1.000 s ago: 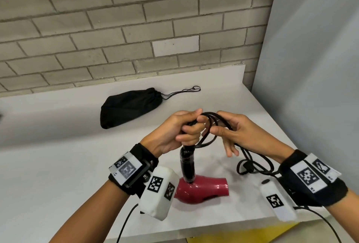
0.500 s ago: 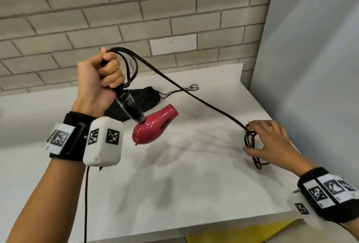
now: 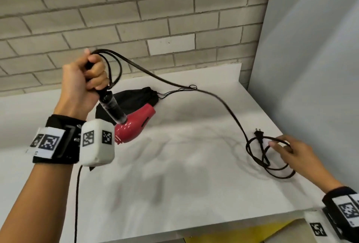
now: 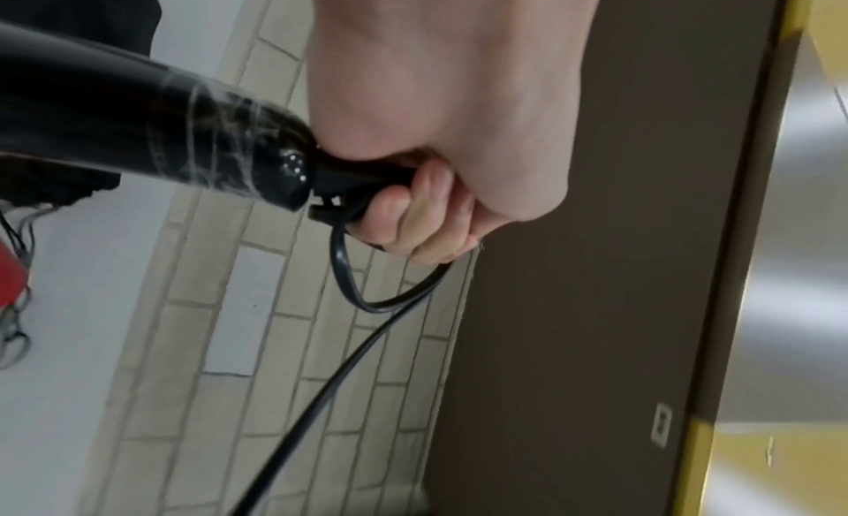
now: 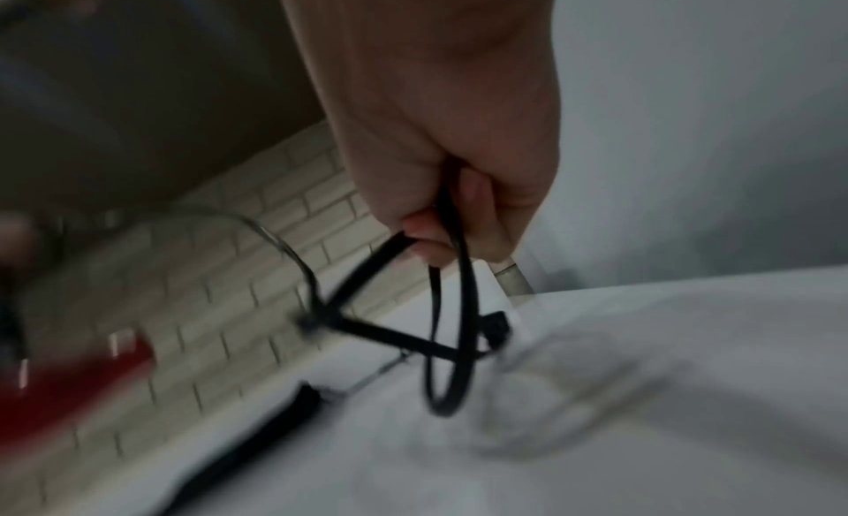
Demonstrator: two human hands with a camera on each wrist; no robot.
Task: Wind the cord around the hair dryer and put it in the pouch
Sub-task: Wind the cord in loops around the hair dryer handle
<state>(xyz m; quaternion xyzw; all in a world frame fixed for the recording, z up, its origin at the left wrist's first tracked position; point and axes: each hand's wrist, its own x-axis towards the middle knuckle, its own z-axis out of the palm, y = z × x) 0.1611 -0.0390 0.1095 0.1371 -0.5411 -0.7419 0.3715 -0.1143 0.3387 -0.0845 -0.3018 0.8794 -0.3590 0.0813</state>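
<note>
Black cord [image 3: 217, 97] gripped by both hands.

Bare brick-walled [image 3: 136, 9] white-table [image 3: 174, 184] test room

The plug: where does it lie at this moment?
In the head view the plug lies on the white table at far right, among cord loops beside the right hand.

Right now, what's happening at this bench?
A person is partway through winding a cord. The left hand holds the red hair dryer up by its black handle along with a couple of cord loops. The right hand grips the tangled plug end low over the white table. The black pouch lies behind, with nothing put in it yet.
</note>
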